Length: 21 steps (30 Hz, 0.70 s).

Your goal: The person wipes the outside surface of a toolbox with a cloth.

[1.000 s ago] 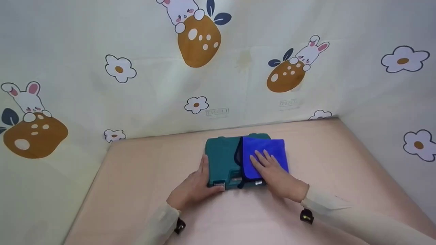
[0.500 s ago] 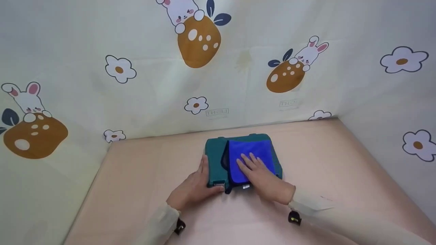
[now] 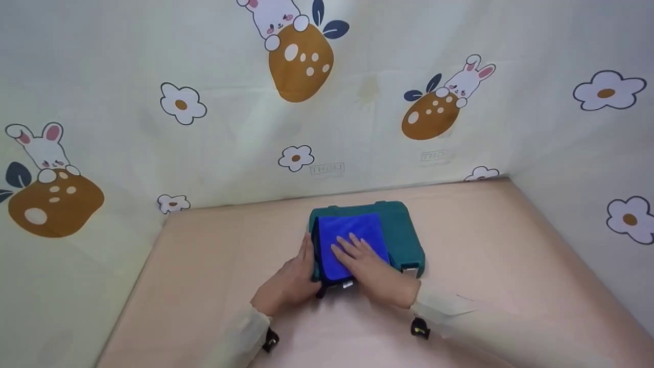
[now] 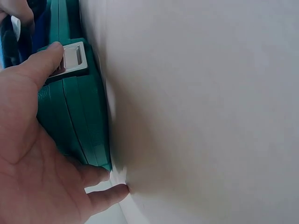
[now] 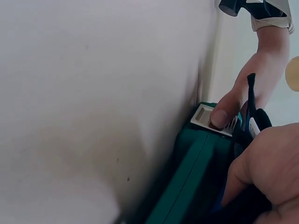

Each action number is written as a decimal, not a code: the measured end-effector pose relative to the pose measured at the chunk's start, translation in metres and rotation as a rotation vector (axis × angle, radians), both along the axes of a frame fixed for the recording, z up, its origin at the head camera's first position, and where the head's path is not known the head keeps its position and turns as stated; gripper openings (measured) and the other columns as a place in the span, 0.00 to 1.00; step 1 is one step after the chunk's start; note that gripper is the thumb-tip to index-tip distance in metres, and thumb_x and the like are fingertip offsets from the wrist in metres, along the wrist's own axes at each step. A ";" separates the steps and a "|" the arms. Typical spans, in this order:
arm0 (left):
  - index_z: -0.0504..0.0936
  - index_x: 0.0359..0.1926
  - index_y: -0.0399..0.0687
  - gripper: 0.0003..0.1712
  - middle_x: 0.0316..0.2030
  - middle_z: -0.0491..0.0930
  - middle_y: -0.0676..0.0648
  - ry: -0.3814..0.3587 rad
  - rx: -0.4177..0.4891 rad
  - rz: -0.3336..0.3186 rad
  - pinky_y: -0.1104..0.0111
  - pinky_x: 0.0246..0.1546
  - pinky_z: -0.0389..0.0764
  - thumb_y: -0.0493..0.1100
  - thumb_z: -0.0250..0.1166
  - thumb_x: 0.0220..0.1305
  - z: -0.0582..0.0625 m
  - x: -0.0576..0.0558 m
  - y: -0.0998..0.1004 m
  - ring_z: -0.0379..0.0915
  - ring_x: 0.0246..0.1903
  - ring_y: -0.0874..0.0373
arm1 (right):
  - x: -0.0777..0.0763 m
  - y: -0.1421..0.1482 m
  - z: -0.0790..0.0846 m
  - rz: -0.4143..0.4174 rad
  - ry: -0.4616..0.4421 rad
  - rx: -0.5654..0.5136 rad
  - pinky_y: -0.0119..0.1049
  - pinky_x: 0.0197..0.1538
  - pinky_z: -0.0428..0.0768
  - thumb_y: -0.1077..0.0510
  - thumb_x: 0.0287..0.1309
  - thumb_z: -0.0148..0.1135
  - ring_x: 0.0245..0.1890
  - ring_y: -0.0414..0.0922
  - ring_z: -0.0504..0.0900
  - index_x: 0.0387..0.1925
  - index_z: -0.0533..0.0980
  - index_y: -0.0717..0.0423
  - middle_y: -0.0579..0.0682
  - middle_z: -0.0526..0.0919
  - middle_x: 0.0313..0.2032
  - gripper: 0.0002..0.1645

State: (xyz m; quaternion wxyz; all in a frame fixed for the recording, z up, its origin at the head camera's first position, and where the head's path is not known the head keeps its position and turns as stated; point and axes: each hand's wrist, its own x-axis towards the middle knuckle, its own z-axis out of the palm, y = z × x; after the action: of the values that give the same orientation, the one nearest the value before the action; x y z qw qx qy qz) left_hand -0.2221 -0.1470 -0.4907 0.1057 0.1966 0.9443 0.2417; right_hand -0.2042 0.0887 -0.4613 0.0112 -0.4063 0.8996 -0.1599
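A green hard plastic carrying case lies flat on the table. Over its left part sits a blue cloth with dark edging and a small white tag. My right hand rests on the cloth, its fingers straight and spread. Against the case's left side my left hand is braced with extended fingers. Its thumb presses the metal latch at the front left corner, as the left wrist view shows; two fingertips reach the back corner. Another latch shows at the front right.
The table has a plain pale pink cover. Behind and on both sides stand light fabric walls printed with rabbits and flowers. Both wrists carry a black strap device.
My right hand has slid the blue cloth leftward across the case, from its right part to its left part, uncovering the right latch. The left hand and the case have stayed in place.
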 end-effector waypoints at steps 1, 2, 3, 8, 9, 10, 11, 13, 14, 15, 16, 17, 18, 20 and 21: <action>0.27 0.78 0.34 0.62 0.78 0.40 0.31 0.007 0.004 -0.005 0.51 0.67 0.63 0.46 0.66 0.65 -0.001 0.000 0.000 0.64 0.67 0.38 | 0.000 -0.001 0.000 0.010 -0.009 0.000 0.54 0.73 0.47 0.70 0.76 0.46 0.77 0.60 0.42 0.79 0.53 0.60 0.60 0.50 0.78 0.34; 0.27 0.78 0.33 0.62 0.77 0.43 0.29 0.014 0.008 -0.011 0.51 0.67 0.64 0.44 0.66 0.64 -0.001 0.000 -0.001 0.65 0.66 0.38 | 0.000 -0.002 0.000 0.018 -0.021 -0.004 0.53 0.73 0.46 0.70 0.76 0.45 0.77 0.59 0.41 0.79 0.53 0.59 0.58 0.50 0.78 0.34; 0.27 0.77 0.31 0.62 0.75 0.46 0.27 0.022 0.013 -0.017 0.51 0.66 0.65 0.43 0.66 0.63 -0.001 -0.001 -0.001 0.66 0.65 0.38 | 0.000 -0.003 -0.001 0.028 -0.030 -0.008 0.53 0.73 0.45 0.71 0.76 0.45 0.77 0.58 0.40 0.79 0.53 0.58 0.57 0.49 0.78 0.35; 0.32 0.76 0.26 0.63 0.71 0.55 0.25 0.051 0.010 -0.043 0.51 0.64 0.67 0.50 0.67 0.64 -0.002 0.001 -0.001 0.69 0.62 0.38 | 0.000 -0.001 -0.004 0.082 -0.032 -0.007 0.53 0.74 0.45 0.73 0.75 0.45 0.78 0.56 0.39 0.80 0.52 0.56 0.54 0.48 0.79 0.37; 0.33 0.76 0.26 0.63 0.71 0.55 0.25 0.054 0.008 -0.045 0.51 0.65 0.67 0.55 0.67 0.65 -0.002 0.001 -0.001 0.68 0.63 0.38 | -0.001 0.001 -0.005 0.095 -0.024 0.003 0.53 0.74 0.45 0.72 0.75 0.46 0.78 0.56 0.39 0.80 0.51 0.55 0.53 0.47 0.79 0.38; 0.34 0.77 0.26 0.64 0.72 0.54 0.25 0.056 0.008 -0.046 0.52 0.65 0.67 0.59 0.66 0.66 -0.002 0.002 -0.001 0.68 0.63 0.38 | -0.001 0.002 -0.005 0.109 -0.015 0.013 0.53 0.74 0.46 0.72 0.75 0.46 0.78 0.56 0.39 0.80 0.50 0.55 0.53 0.47 0.79 0.38; 0.35 0.77 0.26 0.65 0.71 0.55 0.25 0.057 0.010 -0.045 0.52 0.65 0.67 0.62 0.66 0.66 -0.002 0.002 -0.001 0.68 0.63 0.38 | -0.002 0.005 -0.006 0.126 -0.001 0.020 0.53 0.73 0.47 0.73 0.74 0.47 0.78 0.56 0.40 0.80 0.50 0.55 0.53 0.47 0.79 0.39; 0.37 0.76 0.25 0.65 0.71 0.56 0.25 0.059 0.014 -0.042 0.51 0.65 0.67 0.65 0.65 0.66 -0.002 0.003 -0.001 0.68 0.63 0.37 | -0.003 0.009 -0.007 0.156 0.013 0.035 0.53 0.73 0.48 0.72 0.74 0.49 0.78 0.55 0.41 0.81 0.50 0.54 0.52 0.47 0.79 0.40; 0.38 0.77 0.25 0.64 0.71 0.55 0.26 0.057 0.012 -0.041 0.51 0.65 0.67 0.66 0.64 0.66 -0.002 0.003 -0.001 0.68 0.63 0.37 | -0.004 0.012 -0.007 0.173 0.018 0.040 0.52 0.73 0.49 0.73 0.74 0.50 0.78 0.55 0.41 0.81 0.50 0.54 0.52 0.47 0.80 0.41; 0.39 0.77 0.25 0.63 0.71 0.55 0.26 0.052 0.010 -0.041 0.51 0.65 0.67 0.65 0.64 0.67 -0.002 0.003 -0.001 0.68 0.64 0.37 | -0.004 0.014 -0.007 0.188 0.025 0.044 0.52 0.73 0.49 0.72 0.74 0.50 0.78 0.55 0.42 0.81 0.50 0.54 0.52 0.47 0.80 0.41; 0.42 0.77 0.26 0.61 0.71 0.56 0.26 0.052 0.013 -0.044 0.51 0.65 0.66 0.63 0.64 0.67 -0.001 0.003 -0.001 0.68 0.64 0.38 | -0.005 0.016 -0.008 0.206 0.036 0.048 0.52 0.73 0.50 0.72 0.73 0.51 0.78 0.55 0.42 0.81 0.50 0.54 0.52 0.47 0.80 0.41; 0.44 0.77 0.26 0.59 0.71 0.57 0.27 0.053 0.015 -0.049 0.51 0.66 0.66 0.62 0.64 0.68 -0.001 0.003 -0.001 0.67 0.64 0.38 | -0.007 0.018 -0.008 0.224 0.044 0.052 0.52 0.73 0.50 0.73 0.73 0.51 0.77 0.56 0.42 0.81 0.50 0.54 0.52 0.47 0.80 0.42; 0.45 0.77 0.28 0.57 0.72 0.57 0.28 0.049 0.013 -0.055 0.51 0.67 0.64 0.61 0.64 0.68 -0.001 0.003 -0.001 0.66 0.65 0.39 | -0.007 0.020 -0.008 0.239 0.049 0.058 0.51 0.73 0.49 0.72 0.73 0.51 0.78 0.55 0.42 0.81 0.50 0.53 0.52 0.46 0.80 0.42; 0.48 0.78 0.32 0.55 0.72 0.57 0.31 0.043 0.014 -0.070 0.52 0.68 0.62 0.61 0.64 0.69 -0.001 0.003 0.000 0.63 0.67 0.42 | -0.009 0.024 -0.009 0.267 0.058 0.062 0.51 0.73 0.49 0.72 0.73 0.50 0.78 0.55 0.42 0.81 0.50 0.53 0.52 0.46 0.80 0.41; 0.49 0.78 0.33 0.54 0.72 0.58 0.32 0.044 0.020 -0.079 0.52 0.69 0.61 0.61 0.64 0.69 -0.001 0.002 -0.001 0.63 0.68 0.43 | -0.009 0.026 -0.010 0.280 0.060 0.064 0.51 0.73 0.49 0.72 0.73 0.50 0.78 0.55 0.42 0.81 0.50 0.53 0.51 0.46 0.80 0.41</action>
State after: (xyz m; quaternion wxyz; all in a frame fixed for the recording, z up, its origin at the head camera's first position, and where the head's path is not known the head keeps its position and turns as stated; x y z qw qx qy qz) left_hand -0.2197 -0.1475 -0.4917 0.0923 0.2400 0.9355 0.2424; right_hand -0.2131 0.1145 -0.4712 0.0194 -0.5320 0.8386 -0.1159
